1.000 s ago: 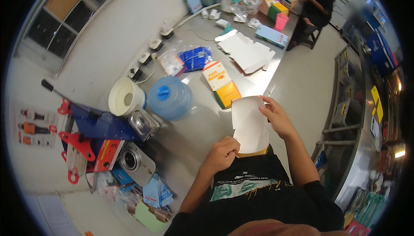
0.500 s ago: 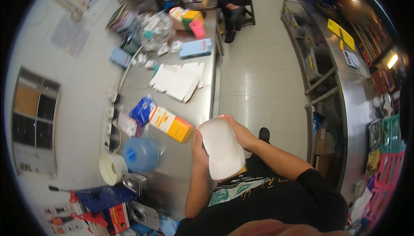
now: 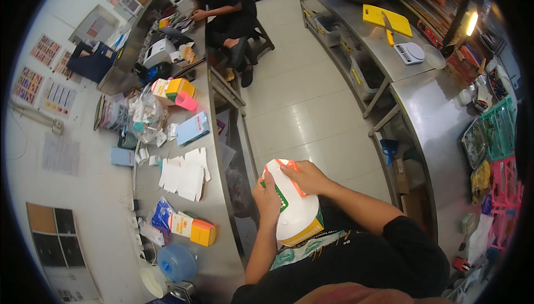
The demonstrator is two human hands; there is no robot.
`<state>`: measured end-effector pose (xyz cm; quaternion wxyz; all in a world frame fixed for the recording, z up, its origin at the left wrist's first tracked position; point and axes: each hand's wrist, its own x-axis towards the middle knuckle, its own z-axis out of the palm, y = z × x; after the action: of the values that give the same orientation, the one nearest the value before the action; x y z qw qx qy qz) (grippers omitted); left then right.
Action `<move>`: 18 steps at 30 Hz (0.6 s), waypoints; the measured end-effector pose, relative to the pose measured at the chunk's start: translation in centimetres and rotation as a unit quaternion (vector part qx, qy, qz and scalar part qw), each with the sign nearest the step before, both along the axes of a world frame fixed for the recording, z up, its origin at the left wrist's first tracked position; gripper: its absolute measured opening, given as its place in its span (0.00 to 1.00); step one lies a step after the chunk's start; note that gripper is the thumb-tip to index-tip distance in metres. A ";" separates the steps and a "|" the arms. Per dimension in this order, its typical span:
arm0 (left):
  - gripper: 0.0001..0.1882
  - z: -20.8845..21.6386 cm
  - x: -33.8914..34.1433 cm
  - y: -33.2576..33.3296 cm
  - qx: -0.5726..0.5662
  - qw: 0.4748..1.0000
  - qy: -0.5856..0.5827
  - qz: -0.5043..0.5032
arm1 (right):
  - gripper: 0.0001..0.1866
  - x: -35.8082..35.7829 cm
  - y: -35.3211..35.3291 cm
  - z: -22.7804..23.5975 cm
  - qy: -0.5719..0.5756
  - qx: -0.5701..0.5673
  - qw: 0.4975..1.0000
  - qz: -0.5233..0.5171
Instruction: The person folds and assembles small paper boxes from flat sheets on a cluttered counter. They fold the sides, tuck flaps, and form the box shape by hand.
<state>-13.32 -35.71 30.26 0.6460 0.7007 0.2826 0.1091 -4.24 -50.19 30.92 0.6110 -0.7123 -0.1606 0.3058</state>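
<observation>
In front of my body, close to my shirt, I hold a white cardboard food box with yellow, green and orange printed parts. My left hand is closed on its left edge, the thumb lying by a green-edged flap. On the other side my right hand grips the far end, thumb on top near an orange-edged flap. The inside of the box and the fingers underneath are hidden. On the steel table to my left lies a similar white, orange and yellow carton, beside flat white cardboard pieces.
Along the left table are a blue box, a pink cup and a blue water jug. A person sits at its far end. The right counter carries a yellow cutting board, a knife and a white scale.
My view has swung toward the right and farther along the room. The box's smooth white face was up before; now its coloured flaps show, and both hands have shifted to its far end.
</observation>
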 end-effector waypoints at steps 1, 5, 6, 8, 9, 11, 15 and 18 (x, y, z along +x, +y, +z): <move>0.24 -0.1 0.8 -0.8 -0.037 0.999 -0.005 0.009 | 0.23 0.8 -0.7 0.3 0.001 -0.005 1.000 -0.008; 0.22 -0.1 3.2 -2.1 -0.179 0.983 -0.029 0.012 | 0.24 3.5 -0.9 0.6 0.017 0.008 0.998 -0.058; 0.22 0.0 3.4 -1.8 -0.211 0.977 -0.036 0.006 | 0.24 4.0 -0.8 0.4 0.025 0.020 0.997 -0.074; 0.20 -0.6 2.9 -0.4 -0.178 0.984 -0.001 -0.023 | 0.23 5.5 -0.8 3.0 0.052 -0.058 0.997 -0.008; 0.19 -0.4 3.0 0.2 -0.142 0.989 0.013 -0.038 | 0.23 6.2 -0.7 3.8 0.061 -0.097 0.993 0.028; 0.17 -0.2 3.4 1.9 -0.081 0.994 0.051 -0.057 | 0.23 6.4 0.3 2.5 0.021 -0.064 0.997 0.042; 0.18 -0.5 4.0 3.6 -0.164 0.987 0.004 -0.001 | 0.22 7.0 3.3 0.1 0.020 -0.014 0.998 0.065; 0.21 0.9 4.5 5.5 -0.286 0.958 -0.027 0.010 | 0.22 8.1 5.8 -0.4 0.070 0.025 0.996 0.050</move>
<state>-8.82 -30.25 31.21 0.8259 0.4803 0.2913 0.0492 3.84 -44.40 30.48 0.6219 -0.6649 -0.1606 0.3813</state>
